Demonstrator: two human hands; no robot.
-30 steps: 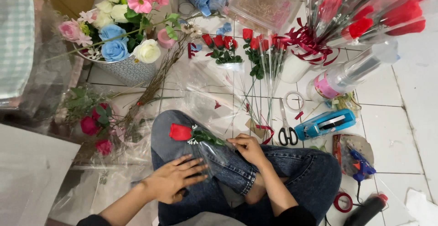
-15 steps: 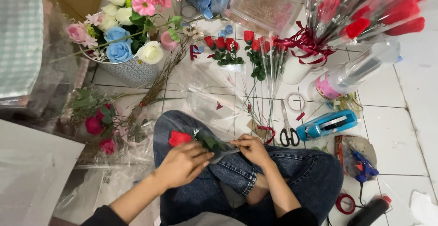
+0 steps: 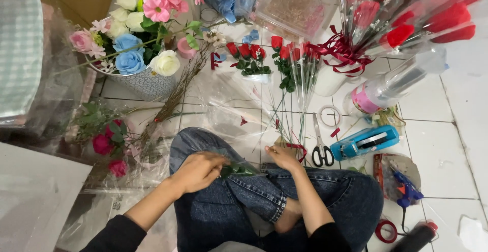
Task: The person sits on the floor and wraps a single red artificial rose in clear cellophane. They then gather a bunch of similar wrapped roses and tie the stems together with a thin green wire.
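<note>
Mid-wrap, apparently. Left hand [image 3: 197, 170] closed over the bloom of a single rose stem [image 3: 239, 169] lying across the jeans-clad lap [image 3: 264, 201]; right hand [image 3: 283, 156] pinches its lower end. Beyond the lap: wrapped red roses [image 3: 292, 61] finished, scissors [image 3: 320, 150] and blue tape dispenser [image 3: 367, 142] idle. Sleeve not visibly on this stem yet.

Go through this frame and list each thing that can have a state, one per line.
left hand: closed over the rose's head
right hand: pinching the stem end
rose: lying across the knee
scissors: shut, on the floor
tape dispenser: lying on its side
plastic box: open
</note>
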